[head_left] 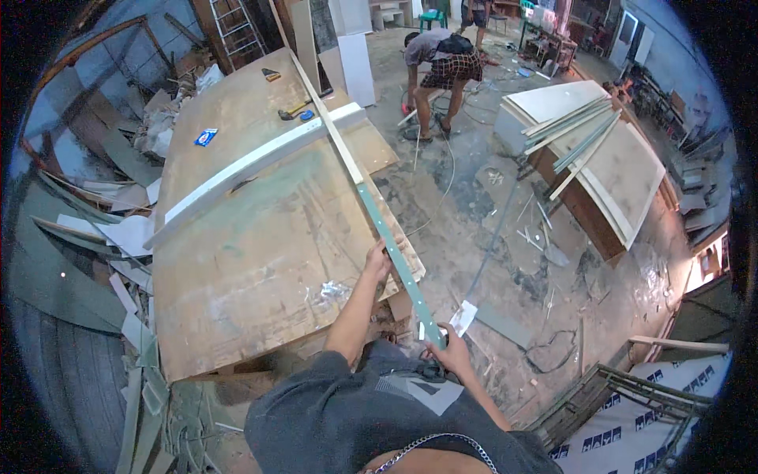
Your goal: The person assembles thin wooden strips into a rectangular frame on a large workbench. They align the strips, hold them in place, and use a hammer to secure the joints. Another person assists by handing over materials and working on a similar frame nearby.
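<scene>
A long narrow strip (407,276), green along its near part and pale wood at its far part, lies along the right edge of a large plywood work table (229,308). My left hand (380,261) grips the strip's left side about midway along the green part. At the strip's near end, close to my body, my right hand (450,351) is closed around it. The strip's pale far part crosses over the end of a white board (245,162) that lies across the table. A hammer (294,110) and a small blue tool (307,115) rest beyond that board.
A blue packet (206,137) and a yellow-black tool (271,75) lie on the table. At right stands a box-shaped panel piece (632,174) with loose strips on top. A person (442,63) bends over on the floor ahead. Scrap boards (130,237) crowd the left.
</scene>
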A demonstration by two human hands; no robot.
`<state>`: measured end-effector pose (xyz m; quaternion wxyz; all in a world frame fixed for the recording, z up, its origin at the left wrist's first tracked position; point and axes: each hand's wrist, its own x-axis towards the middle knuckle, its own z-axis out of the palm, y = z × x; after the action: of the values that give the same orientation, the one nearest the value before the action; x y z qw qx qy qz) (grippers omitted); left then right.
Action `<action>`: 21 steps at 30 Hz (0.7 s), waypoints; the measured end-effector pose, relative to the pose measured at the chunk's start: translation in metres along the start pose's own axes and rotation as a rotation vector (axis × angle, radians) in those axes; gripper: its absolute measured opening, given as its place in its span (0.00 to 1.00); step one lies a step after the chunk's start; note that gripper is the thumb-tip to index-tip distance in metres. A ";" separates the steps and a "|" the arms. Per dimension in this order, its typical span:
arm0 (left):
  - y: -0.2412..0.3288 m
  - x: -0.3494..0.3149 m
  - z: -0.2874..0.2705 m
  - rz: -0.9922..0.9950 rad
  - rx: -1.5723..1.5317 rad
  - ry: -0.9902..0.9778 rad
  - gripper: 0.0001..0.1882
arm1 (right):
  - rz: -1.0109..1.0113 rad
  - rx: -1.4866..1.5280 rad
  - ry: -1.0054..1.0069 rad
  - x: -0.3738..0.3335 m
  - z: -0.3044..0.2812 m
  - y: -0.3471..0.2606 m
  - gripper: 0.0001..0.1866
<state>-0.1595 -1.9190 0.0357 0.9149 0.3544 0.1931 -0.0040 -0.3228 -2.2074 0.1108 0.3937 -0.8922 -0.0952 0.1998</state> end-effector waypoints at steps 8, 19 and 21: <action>-0.029 -0.063 -0.043 -0.218 -0.048 -0.178 0.23 | 0.021 0.073 0.085 -0.015 0.007 -0.039 0.33; -0.047 -0.073 -0.007 -0.195 -0.118 -0.228 0.21 | -0.013 0.228 0.274 -0.016 0.048 0.005 0.30; -0.052 -0.068 -0.006 -0.174 -0.090 -0.187 0.19 | 0.022 0.161 0.241 -0.013 0.046 0.009 0.30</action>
<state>-0.2323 -1.9627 0.0219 0.9401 0.2932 0.1370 -0.1075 -0.3545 -2.1872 0.0802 0.4705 -0.8762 -0.0212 0.1024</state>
